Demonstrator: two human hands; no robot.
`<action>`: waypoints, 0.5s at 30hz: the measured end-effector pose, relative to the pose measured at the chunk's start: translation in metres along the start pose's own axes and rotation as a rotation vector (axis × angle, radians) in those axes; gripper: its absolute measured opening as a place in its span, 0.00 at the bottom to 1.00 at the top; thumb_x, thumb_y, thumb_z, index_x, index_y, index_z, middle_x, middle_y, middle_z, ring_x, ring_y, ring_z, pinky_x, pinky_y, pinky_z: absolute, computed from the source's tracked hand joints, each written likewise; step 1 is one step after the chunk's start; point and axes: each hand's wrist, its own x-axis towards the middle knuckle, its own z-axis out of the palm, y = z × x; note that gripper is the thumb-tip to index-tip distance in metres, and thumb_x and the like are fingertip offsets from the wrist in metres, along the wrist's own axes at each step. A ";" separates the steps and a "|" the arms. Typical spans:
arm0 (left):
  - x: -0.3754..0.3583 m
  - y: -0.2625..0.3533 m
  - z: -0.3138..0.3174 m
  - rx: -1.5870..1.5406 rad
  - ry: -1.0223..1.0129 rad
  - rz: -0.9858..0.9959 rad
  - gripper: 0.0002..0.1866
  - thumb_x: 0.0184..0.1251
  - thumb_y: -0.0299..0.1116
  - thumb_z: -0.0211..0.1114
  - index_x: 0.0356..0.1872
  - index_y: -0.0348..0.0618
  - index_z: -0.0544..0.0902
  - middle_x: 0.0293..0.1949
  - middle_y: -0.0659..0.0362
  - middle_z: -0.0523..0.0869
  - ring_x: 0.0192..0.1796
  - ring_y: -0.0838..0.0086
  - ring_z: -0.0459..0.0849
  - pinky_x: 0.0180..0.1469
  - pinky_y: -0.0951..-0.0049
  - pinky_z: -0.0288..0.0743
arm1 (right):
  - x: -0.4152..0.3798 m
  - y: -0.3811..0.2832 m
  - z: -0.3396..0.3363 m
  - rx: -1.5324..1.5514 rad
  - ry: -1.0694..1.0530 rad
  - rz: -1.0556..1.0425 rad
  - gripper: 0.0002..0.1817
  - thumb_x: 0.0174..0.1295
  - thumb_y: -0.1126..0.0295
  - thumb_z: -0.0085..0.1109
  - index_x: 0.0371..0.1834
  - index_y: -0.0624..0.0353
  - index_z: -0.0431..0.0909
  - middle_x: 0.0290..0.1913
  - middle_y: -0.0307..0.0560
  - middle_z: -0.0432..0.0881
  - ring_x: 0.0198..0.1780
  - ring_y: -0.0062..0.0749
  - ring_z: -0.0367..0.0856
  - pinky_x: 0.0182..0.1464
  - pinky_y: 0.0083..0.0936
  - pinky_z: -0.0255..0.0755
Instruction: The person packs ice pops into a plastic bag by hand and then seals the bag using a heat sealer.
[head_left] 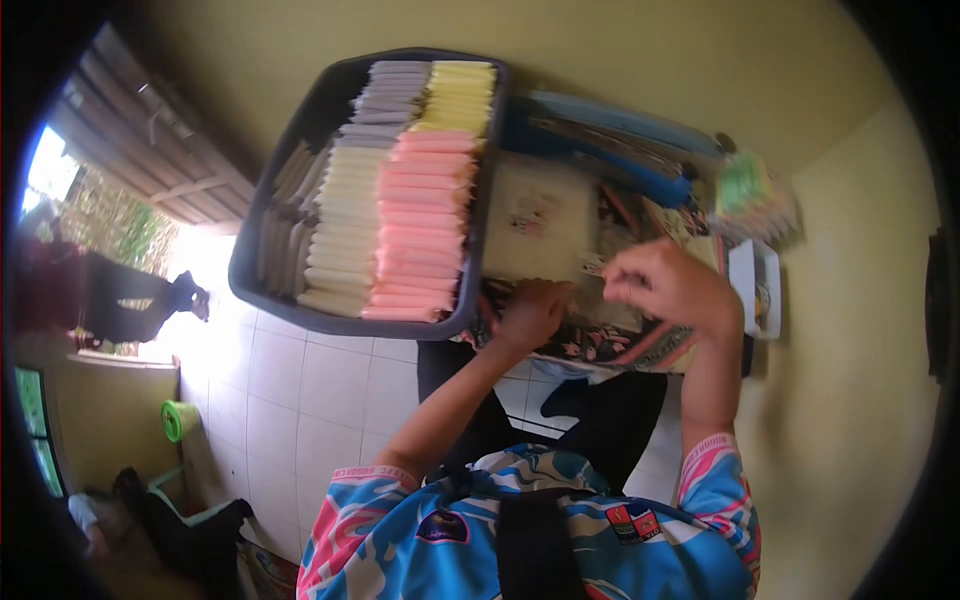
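My left hand (535,313) is closed, fingers curled, at the near edge of a whitish translucent plastic box or pack (535,205) with a small printed mark. What its fingers hold, if anything, is hidden. To its right my right hand (665,285) is raised a little, its fingers bent together and slightly blurred; I cannot make out what is in them. Thin clear plastic (618,312) lies below and between the hands, on a dark patterned cloth (585,345). Left of the hands stands a dark grey tub (350,325) with rows of filled, sealed sleeves: pink (425,225), cream (345,230), yellow (460,95) and greyish (390,95).
Behind the box lies a blue tray (640,180) with long metal-looking items. A stack of pastel packets (750,195) and a small white box (755,290) stand at right by the wall. Another person (110,295) is at the doorway on the left, above the tiled floor (270,370).
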 end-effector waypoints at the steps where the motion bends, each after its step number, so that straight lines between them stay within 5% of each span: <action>1: 0.001 0.002 0.000 0.002 -0.007 -0.006 0.09 0.59 0.28 0.58 0.41 0.44 0.81 0.28 0.50 0.81 0.34 0.52 0.79 0.41 0.54 0.70 | 0.003 -0.002 -0.011 -0.061 0.029 -0.039 0.11 0.58 0.65 0.63 0.31 0.64 0.80 0.29 0.53 0.82 0.31 0.43 0.81 0.35 0.32 0.72; 8: -0.007 -0.006 0.011 0.172 -0.018 -0.009 0.12 0.59 0.30 0.60 0.44 0.44 0.82 0.35 0.52 0.82 0.41 0.56 0.80 0.47 0.56 0.71 | 0.071 -0.027 -0.045 0.007 0.119 -0.122 0.09 0.60 0.70 0.62 0.38 0.66 0.80 0.31 0.46 0.84 0.33 0.26 0.82 0.38 0.23 0.74; 10: -0.005 -0.003 0.006 0.249 -0.185 -0.044 0.14 0.59 0.30 0.57 0.46 0.44 0.82 0.38 0.50 0.82 0.43 0.55 0.79 0.50 0.55 0.71 | 0.112 -0.041 -0.030 0.011 0.131 -0.238 0.10 0.60 0.70 0.63 0.40 0.65 0.80 0.32 0.42 0.84 0.33 0.23 0.80 0.39 0.21 0.74; 15: -0.005 -0.006 0.009 0.191 -0.164 -0.002 0.13 0.51 0.27 0.57 0.39 0.42 0.83 0.34 0.52 0.83 0.42 0.57 0.82 0.47 0.56 0.73 | 0.225 -0.094 0.052 -0.050 0.009 -0.594 0.08 0.58 0.72 0.61 0.40 0.62 0.81 0.33 0.48 0.84 0.35 0.31 0.83 0.41 0.25 0.76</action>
